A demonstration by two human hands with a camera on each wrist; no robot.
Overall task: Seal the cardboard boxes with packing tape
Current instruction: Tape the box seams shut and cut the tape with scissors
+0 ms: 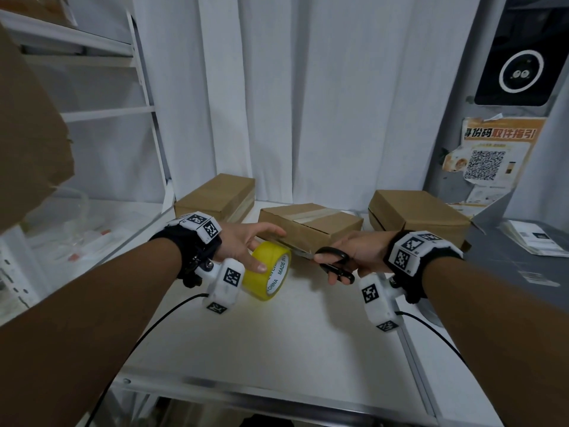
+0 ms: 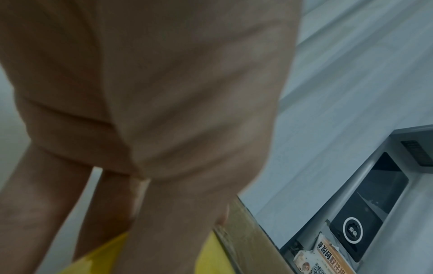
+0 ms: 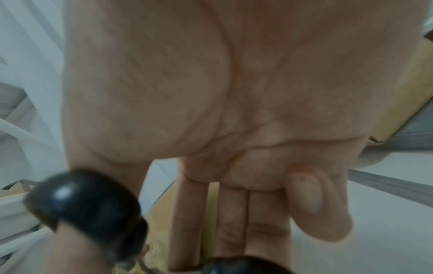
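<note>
And there it was, the cutting moment: the left hand (image 1: 243, 245) had its thumb and fingers curled round the yellow tape roll (image 1: 269, 269), holding it on edge just in front of the middle box (image 1: 311, 224), index finger stretched forward to touch that box's near top edge. The right hand (image 1: 354, 252) had thumb and fingers threaded through the black handles of the scissors (image 1: 334, 261), clamped on them, with the blades pointing left toward the gap between roll and box. Whether a strip ran from roll to box could not be made out, though a strip already lay across the box's top seam. To do this well, I'd say the left hand needed to keep the roll pulled back so any tape stayed taut, and the blades had to meet it square, close to the roll, leaving enough tail to smooth down the front face; slack tape would likely fold and stick to itself. The middle box sat on the white counter (image 1: 277, 334), directly beyond both hands, the left touching it, the right just beside its near right corner. A second box (image 1: 215, 195) lay back left, a third box (image 1: 421, 211) back right, well apart from either hand.
</note>
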